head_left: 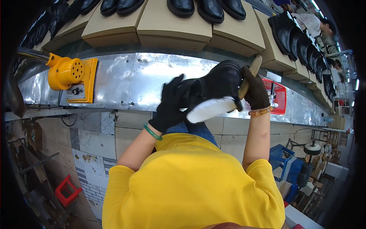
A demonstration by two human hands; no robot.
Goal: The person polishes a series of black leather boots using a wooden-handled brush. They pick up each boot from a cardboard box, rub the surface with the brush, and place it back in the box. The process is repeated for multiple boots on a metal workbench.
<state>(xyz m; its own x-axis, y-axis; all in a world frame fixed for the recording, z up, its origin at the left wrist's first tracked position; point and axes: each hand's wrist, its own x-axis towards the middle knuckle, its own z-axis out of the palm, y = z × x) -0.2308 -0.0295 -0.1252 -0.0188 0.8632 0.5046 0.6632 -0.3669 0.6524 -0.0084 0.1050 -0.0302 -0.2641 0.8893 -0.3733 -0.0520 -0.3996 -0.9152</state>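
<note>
Above the metal bench, a black leather boot [219, 84] is held tilted, and a white, rounded surface on it [211, 110] faces toward me. My left hand [171, 103], in a black glove, is closed around the boot's left end. In my right hand [254, 89], which wears a dark brown glove, is a long tan wooden-backed brush [256, 65], held against the boot's right side. The glove and boot hide most of its bristle side.
A shiny metal bench [114, 76] runs across in front. On it stand a yellow machine [72, 76] at left and a red basket [280, 97] at right. Cardboard boxes [173, 30] with black shoes [210, 11] line the back. A red stool [68, 191] is lower left.
</note>
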